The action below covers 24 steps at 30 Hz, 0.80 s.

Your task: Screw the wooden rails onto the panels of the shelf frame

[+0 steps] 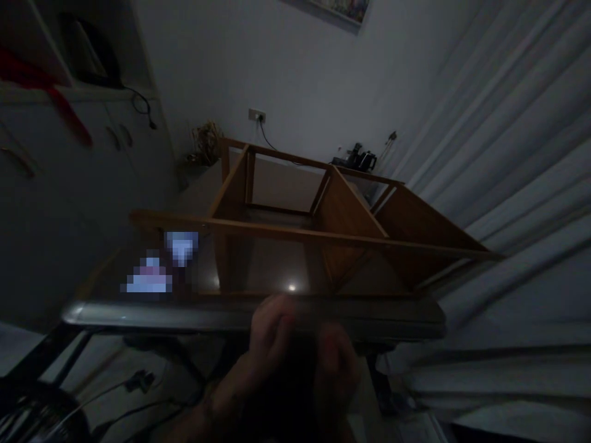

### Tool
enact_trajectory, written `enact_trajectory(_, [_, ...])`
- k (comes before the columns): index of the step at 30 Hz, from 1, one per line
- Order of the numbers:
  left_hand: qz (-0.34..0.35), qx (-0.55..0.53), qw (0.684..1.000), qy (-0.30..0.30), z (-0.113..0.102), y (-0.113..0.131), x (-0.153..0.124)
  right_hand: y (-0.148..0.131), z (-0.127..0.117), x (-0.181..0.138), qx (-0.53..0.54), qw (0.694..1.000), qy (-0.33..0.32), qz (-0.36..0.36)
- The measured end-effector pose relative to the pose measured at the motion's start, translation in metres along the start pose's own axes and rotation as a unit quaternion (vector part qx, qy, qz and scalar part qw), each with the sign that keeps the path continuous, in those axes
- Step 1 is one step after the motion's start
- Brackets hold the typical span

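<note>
In dim light my two hands are close together at the bottom middle of the view. My left hand (270,335) has its fingers curled, with the tips up against the silver front edge of a glossy dark tabletop (138,314). My right hand (337,363) is curled too, just right of the left. Between them is a dark object (302,381) that I cannot make out. Beyond the tabletop's edge is an open wooden shelf frame (346,215) with several compartments.
White cabinets (69,184) stand at the left with something red (55,98) hanging over them. A wall socket (257,115) with a cable and a dark appliance (360,160) are at the back. Pale curtains (508,184) fill the right. Cables (138,381) lie on the floor.
</note>
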State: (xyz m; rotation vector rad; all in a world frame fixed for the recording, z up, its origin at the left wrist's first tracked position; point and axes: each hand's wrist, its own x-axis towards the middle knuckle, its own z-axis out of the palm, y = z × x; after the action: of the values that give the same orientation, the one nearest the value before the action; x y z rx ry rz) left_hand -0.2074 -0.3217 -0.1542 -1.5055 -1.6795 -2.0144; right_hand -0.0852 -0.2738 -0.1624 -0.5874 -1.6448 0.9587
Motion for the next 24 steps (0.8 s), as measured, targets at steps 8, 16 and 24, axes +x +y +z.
enact_trajectory(8, [-0.086,-0.108,0.98,-0.141,0.062,0.019,-0.004,0.007,-0.042,0.011,0.012,0.992,0.095,0.084])
enact_trajectory(16, [-0.14,-0.163,0.953,-0.214,0.103,0.026,-0.009,0.01,-0.064,0.018,-0.052,0.975,0.144,0.163])
enact_trajectory(24, [-0.252,-0.229,0.929,-0.147,0.124,0.029,-0.001,0.009,-0.076,0.019,0.001,0.985,0.107,0.137])
